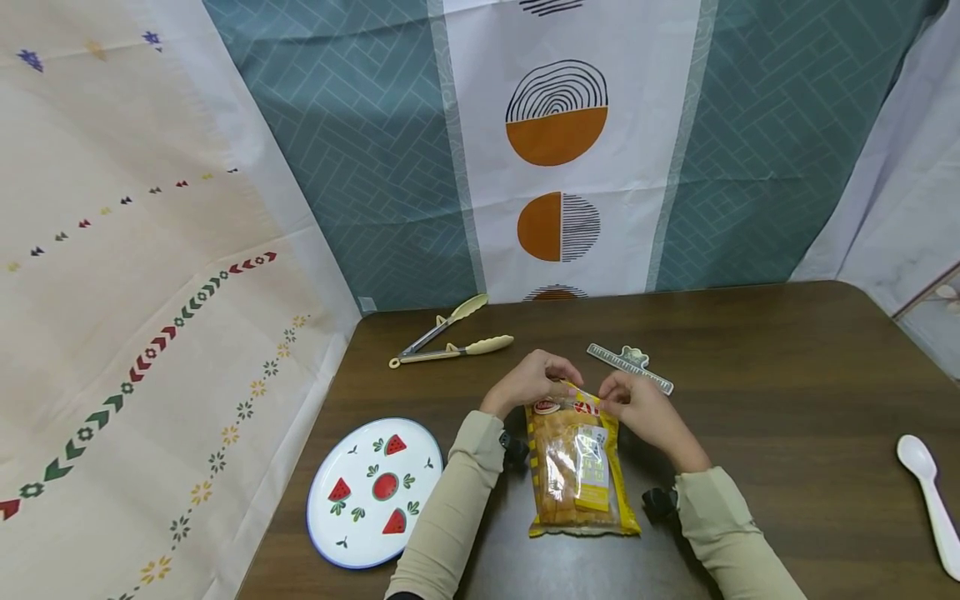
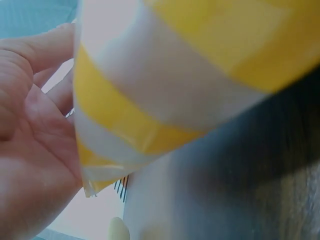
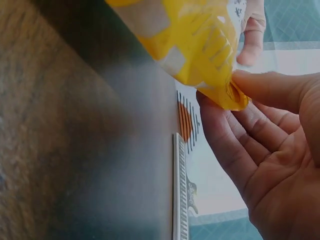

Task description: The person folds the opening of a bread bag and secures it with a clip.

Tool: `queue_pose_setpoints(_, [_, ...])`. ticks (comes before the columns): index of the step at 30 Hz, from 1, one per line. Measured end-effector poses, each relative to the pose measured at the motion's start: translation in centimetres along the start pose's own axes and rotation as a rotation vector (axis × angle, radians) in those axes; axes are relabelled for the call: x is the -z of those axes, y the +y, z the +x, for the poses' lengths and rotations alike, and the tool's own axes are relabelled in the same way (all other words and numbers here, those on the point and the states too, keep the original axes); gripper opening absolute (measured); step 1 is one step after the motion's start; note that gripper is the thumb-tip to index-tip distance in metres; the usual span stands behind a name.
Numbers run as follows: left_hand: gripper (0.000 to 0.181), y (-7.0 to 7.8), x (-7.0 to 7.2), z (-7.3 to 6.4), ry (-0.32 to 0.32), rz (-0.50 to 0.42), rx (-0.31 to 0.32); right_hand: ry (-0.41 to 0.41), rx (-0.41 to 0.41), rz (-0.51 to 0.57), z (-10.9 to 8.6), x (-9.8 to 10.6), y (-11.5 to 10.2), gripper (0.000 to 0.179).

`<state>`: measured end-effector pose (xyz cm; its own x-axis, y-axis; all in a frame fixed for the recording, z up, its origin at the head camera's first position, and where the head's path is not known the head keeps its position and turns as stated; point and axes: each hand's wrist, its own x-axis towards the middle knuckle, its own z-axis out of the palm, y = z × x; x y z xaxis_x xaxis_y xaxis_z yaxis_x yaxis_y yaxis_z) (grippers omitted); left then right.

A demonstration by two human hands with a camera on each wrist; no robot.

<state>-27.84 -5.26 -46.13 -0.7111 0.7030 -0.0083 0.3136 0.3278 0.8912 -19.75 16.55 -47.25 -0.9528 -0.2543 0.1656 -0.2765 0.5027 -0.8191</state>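
Observation:
A yellow-trimmed clear bag of bread (image 1: 558, 475) lies on the table between both hands, its top end raised toward them. My left hand (image 1: 534, 382) holds the bag's top edge at the left; in the left wrist view the striped side of the bag (image 2: 150, 90) hides its fingertips. At the top right corner, my right hand (image 1: 637, 408) pinches the bag, and the right wrist view shows the yellow film (image 3: 215, 92) folded between thumb and fingers. Just behind the right hand lies a wide clip with a ruler-like bar (image 1: 630, 367).
Beige-tipped tongs (image 1: 450, 346) lie spread at the table's back left. A round plate with watermelon prints (image 1: 360, 533) sits left of the left forearm. A white spoon (image 1: 926, 492) rests near the right edge. Patterned cloths hang behind and left of the brown table (image 1: 787, 383).

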Motion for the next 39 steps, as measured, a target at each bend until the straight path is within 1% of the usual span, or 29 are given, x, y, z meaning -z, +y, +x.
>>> queue_pose_setpoints(5, [0.027, 0.28, -0.05, 0.12, 0.004, 0.04, 0.011, -0.017, -0.019, -0.023, 0.17, 0.1, -0.19, 0.021])
queue_pose_setpoints(7, [0.029, 0.31, -0.1, 0.12, 0.008, 0.043, 0.021, -0.031, -0.022, -0.038, 0.21, 0.19, -0.25, 0.021])
queue_pose_setpoints(9, [0.03, 0.32, -0.14, 0.11, 0.014, 0.048, 0.036, -0.043, -0.01, -0.056, 0.22, 0.25, -0.29, 0.015])
queue_pose_setpoints(12, [0.028, 0.38, -0.15, 0.05, 0.03, 0.059, 0.056, -0.057, 0.02, -0.076, 0.22, 0.3, -0.29, 0.006])
queue_pose_setpoints(15, [0.025, 0.41, -0.16, -0.06, 0.054, 0.09, 0.078, -0.06, 0.031, -0.079, 0.16, 0.24, -0.21, 0.006])
queue_pose_setpoints(17, [0.02, 0.37, -0.17, -0.13, 0.073, 0.111, 0.093, -0.058, 0.029, -0.074, 0.14, 0.19, -0.13, 0.007])
queue_pose_setpoints(21, [0.009, 0.19, -0.17, -0.29, 0.108, 0.153, 0.106, -0.065, -0.008, -0.048, 0.1, 0.07, -0.11, 0.007])
queue_pose_setpoints(24, [0.01, 0.11, -0.13, -0.39, 0.125, 0.169, 0.105, -0.069, -0.039, -0.03, 0.09, 0.01, -0.19, 0.007])
queue_pose_setpoints(26, [0.01, 0.11, -0.1, -0.43, 0.131, 0.165, 0.103, -0.068, -0.05, -0.023, 0.08, -0.02, -0.26, 0.007])
queue_pose_setpoints(34, [0.009, 0.06, -0.03, -0.35, 0.129, 0.148, 0.1, -0.07, -0.042, -0.021, -0.04, 0.09, -0.35, 0.007])
queue_pose_setpoints(39, [0.009, 0.0, -0.06, -0.33, 0.13, 0.15, 0.082, -0.081, -0.052, -0.023, -0.02, 0.13, -0.31, 0.007])
